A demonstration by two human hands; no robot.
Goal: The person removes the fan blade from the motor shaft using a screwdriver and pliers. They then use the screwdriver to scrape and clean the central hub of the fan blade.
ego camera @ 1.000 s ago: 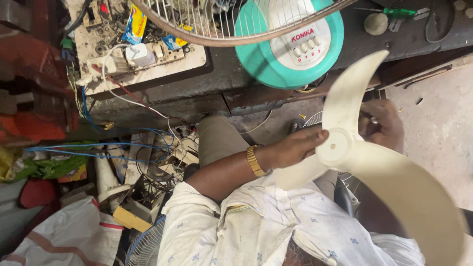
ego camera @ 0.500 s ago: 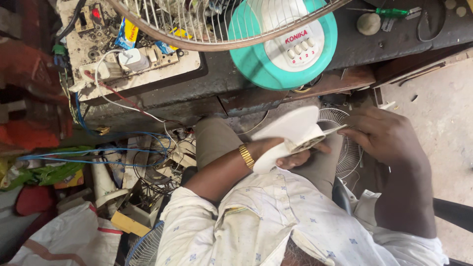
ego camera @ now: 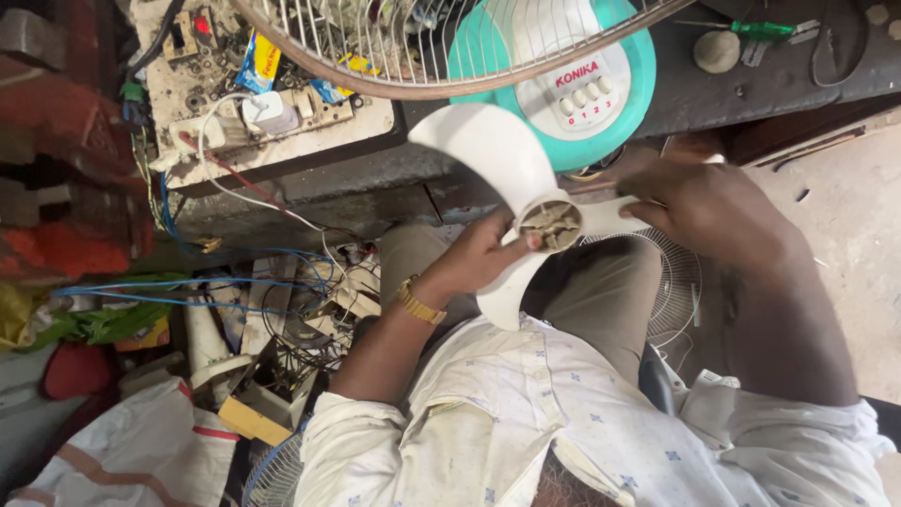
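Cluttered workbench (ego camera: 282, 141) above, left hand (ego camera: 479, 258) and right hand (ego camera: 699, 202) apparently both grip the cream fan blade (ego camera: 497, 155).

Above the fan blade (ego camera: 493, 160), the wire guard (ego camera: 394, 56) and teal fan base (ego camera: 587, 89) block passage; right of it, bare floor (ego camera: 835, 216) lies open.

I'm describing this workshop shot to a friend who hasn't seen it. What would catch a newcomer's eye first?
The cream fan blade at centre, gripped by the left hand and right hand, its hub facing the camera. Above it sits a teal fan base under a wire fan guard. Tangled blue wires spread at the left.
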